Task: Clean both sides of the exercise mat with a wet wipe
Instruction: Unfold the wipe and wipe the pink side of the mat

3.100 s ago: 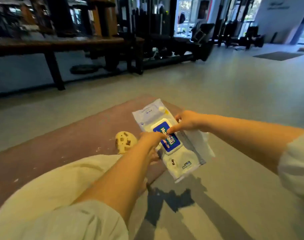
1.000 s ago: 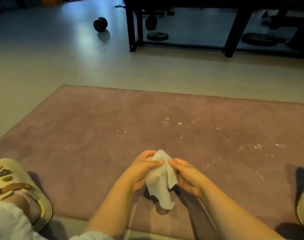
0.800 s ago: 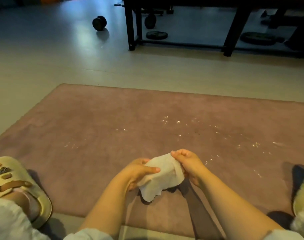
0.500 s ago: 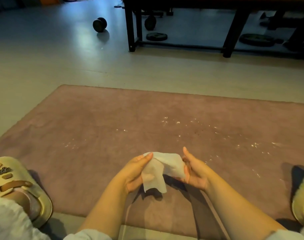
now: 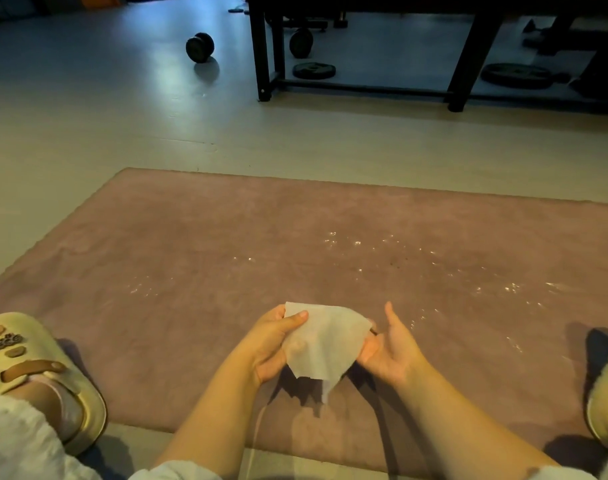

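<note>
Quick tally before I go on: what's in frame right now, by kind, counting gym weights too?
Exercise mat: 1
Wet wipe: 1
Hands: 2, left hand, right hand
Slippers: 2, and
Dumbbell: 1
Weight plates: 3
Total: 10

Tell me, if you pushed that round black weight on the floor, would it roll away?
Probably yes. The dumbbell lies alone on the smooth, shiny floor, resting on its round ends, so a push across its axis would likely set it rolling. It looks solid and dark like the weight plates nearby, so it is probably heavy for its size and hard to start.
</note>
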Tool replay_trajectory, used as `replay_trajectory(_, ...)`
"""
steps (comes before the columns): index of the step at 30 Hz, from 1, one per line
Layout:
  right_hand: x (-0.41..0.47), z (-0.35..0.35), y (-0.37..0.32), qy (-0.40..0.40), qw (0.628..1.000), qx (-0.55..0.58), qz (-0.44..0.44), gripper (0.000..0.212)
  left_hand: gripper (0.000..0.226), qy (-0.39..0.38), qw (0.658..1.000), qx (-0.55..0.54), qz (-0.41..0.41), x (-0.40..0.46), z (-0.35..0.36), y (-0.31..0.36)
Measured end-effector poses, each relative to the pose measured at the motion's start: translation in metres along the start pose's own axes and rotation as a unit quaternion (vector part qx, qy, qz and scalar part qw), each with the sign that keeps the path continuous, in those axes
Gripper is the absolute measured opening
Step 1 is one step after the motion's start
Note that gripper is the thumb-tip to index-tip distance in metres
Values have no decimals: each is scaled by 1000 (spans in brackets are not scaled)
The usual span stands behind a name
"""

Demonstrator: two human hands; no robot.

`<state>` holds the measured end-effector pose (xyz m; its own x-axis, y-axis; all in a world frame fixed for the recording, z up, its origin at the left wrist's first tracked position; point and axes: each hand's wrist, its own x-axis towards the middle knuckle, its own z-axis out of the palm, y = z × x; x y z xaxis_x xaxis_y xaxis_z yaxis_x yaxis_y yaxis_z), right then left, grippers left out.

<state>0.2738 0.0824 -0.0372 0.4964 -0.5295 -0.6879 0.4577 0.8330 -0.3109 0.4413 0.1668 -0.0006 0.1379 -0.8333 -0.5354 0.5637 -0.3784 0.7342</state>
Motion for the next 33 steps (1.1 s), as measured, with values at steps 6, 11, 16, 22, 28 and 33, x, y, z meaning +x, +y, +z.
replay_trajectory(6,-2,0,24,-62,990,-119,50,63,16,16,1000,8,13,2,4,1)
replay_trajectory(11,-1,9,17,10,967,-244,-74,68,27,129,975,174,56,8,-5,3)
replay_trajectory(16,-5,19,7,32,933,-316,-171,47,63,200,930,298,77,7,-2,6)
replay_trajectory(22,-12,23,1,-9,934,-311,-177,64,66,192,916,340,95,5,1,5)
replay_trajectory(28,-11,27,-7,59,810,-532,-241,39,44,207,893,383,117,6,-3,5)
replay_trajectory(33,-7,24,-8,84,762,-581,-274,30,27,235,845,463,124,10,-9,5)
